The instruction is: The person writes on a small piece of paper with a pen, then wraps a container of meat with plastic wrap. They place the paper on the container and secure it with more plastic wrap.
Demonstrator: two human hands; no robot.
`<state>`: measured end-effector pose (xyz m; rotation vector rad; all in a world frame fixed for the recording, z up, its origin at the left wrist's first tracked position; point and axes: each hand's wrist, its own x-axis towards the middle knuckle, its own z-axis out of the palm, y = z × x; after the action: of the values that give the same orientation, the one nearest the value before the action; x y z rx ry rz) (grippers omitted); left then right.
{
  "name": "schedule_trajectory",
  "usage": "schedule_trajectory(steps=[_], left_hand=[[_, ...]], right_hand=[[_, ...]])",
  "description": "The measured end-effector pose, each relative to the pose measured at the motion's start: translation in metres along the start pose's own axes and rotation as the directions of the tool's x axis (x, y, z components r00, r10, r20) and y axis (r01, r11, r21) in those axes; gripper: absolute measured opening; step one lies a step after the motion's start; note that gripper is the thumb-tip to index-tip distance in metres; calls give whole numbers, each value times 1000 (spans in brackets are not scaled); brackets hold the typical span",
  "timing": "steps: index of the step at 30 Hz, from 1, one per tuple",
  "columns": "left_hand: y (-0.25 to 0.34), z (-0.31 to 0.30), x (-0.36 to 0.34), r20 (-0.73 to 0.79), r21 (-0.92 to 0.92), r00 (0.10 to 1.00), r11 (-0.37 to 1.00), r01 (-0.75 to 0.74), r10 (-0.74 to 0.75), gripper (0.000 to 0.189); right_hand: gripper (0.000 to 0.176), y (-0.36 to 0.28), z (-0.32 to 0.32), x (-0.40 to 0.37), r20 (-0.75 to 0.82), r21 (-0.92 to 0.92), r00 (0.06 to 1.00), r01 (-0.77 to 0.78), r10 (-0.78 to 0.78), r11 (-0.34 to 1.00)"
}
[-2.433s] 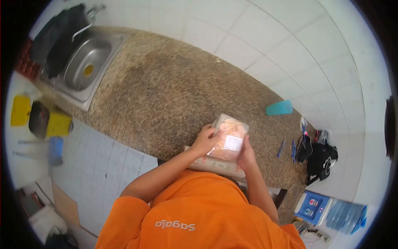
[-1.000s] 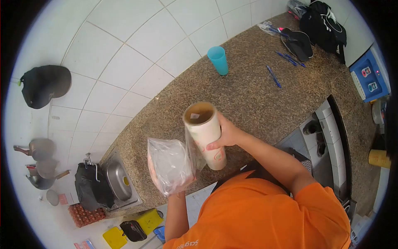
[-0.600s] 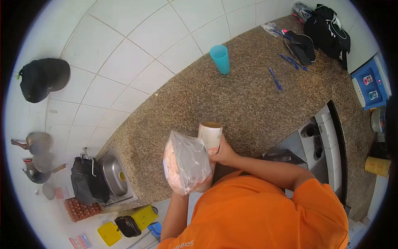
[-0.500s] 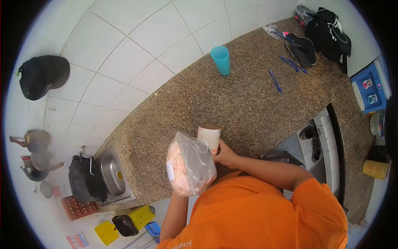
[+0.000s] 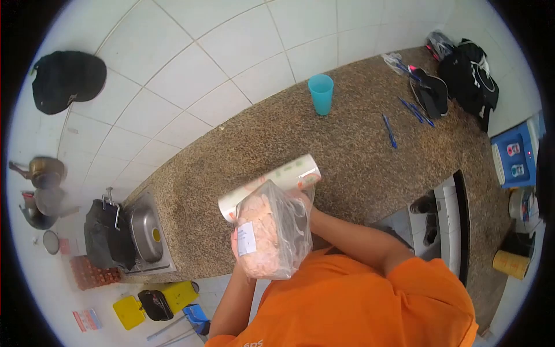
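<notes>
My left hand [image 5: 235, 245] holds a clear plastic bag [image 5: 261, 237] of pale pink, lumpy contents from its left side and below; a white label [image 5: 246, 238] faces up on it. Behind the bag, a white roll [image 5: 272, 182] with green and orange print lies slantwise above the counter surface. My right hand [image 5: 302, 201] is closed at the roll's lower edge near its right end, its fingers partly covered by the bag's loose plastic.
On the speckled counter [image 5: 231, 147] stand a turquoise cup [image 5: 321, 95], blue pens [image 5: 389, 132], a dark cap [image 5: 429, 92] and a black bag [image 5: 469, 84]. A steel sink [image 5: 144, 234] is at left. A floor-side opening [image 5: 433, 220] lies right, near a blue box [image 5: 513, 151].
The roll has swung from nearly end-on to lying lengthwise, its far end now out to the left. The bag has turned so its label faces up more. The head view has shifted slightly.
</notes>
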<state>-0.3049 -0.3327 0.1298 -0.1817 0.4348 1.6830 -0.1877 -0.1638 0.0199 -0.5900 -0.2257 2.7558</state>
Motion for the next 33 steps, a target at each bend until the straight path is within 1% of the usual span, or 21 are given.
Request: schedule_trajectory(steps=[2,6,9,11,12,13,15,17,18,19,21,22,23,24,25,26,27,29,30,31,33], left_hand=[[5,-1,-4,5,-34,1000,999,12,-11,87],[18,-21,-7,-48,27,997,998,65,-64,79],[24,-44,-9,-158,93,987,995,40,-25,75],[34,-60,-11,-201,285,978,953,105,-47,75],[37,-68,-12,-201,275,979,957,93,-37,75],[38,-75,-12,-260,340,965,933,114,-23,74],[36,-91,-12,-314,395,949,909,131,-1,73],[28,-109,-12,-371,589,908,805,67,196,78],[29,-115,-10,-373,581,905,812,57,204,78],[30,-121,-6,-263,449,963,891,69,58,77],[33,-129,2,44,174,985,972,158,-168,75],[31,-131,2,222,47,946,971,234,-238,74],[25,-132,1,224,37,947,973,226,-228,74],[16,-131,1,-94,281,987,947,155,-134,73],[9,-127,2,-367,514,929,843,159,48,73],[7,-116,3,-396,552,917,811,192,53,75],[4,-111,8,-388,548,920,815,185,52,75],[-3,-103,22,-407,504,905,857,107,126,77],[-1,-102,26,-400,424,913,898,114,73,77],[-1,-98,29,-394,414,916,904,101,78,77],[-1,-87,34,-372,327,921,945,17,112,79]], right_hand=[[59,-21,15,21,271,303,917,208,-293,930],[65,-54,47,41,492,564,797,15,-351,826],[74,-79,76,29,480,497,831,4,-279,868],[93,-95,89,29,550,452,810,-82,-205,888],[113,-105,88,30,670,295,738,-173,-75,940],[113,-114,80,35,670,285,740,-183,-59,941],[121,-133,59,43,781,-42,578,-330,237,943],[124,-162,66,27,695,-316,525,-393,492,864],[123,-178,83,19,607,-552,496,-298,620,779],[123,-190,94,15,492,-749,483,-190,725,635],[125,-197,104,17,391,-853,392,-186,833,488],[123,-195,119,9,257,-966,389,132,885,222],[122,-193,134,-2,123,-900,429,429,895,-81],[122,-182,158,-21,115,-900,422,427,899,-85],[111,-162,185,-47,12,-835,615,439,788,-330],[100,-146,196,-66,-53,-730,784,392,618,-559],[100,-133,189,-75,-61,-724,785,391,616,-568],[97,-114,163,-78,113,-436,859,494,499,-752],[95,-117,148,-79,302,-396,834,550,461,-736],[95,-118,150,-85,295,-384,831,555,472,-738],[80,-116,157,-99,636,-390,743,542,207,-745]])
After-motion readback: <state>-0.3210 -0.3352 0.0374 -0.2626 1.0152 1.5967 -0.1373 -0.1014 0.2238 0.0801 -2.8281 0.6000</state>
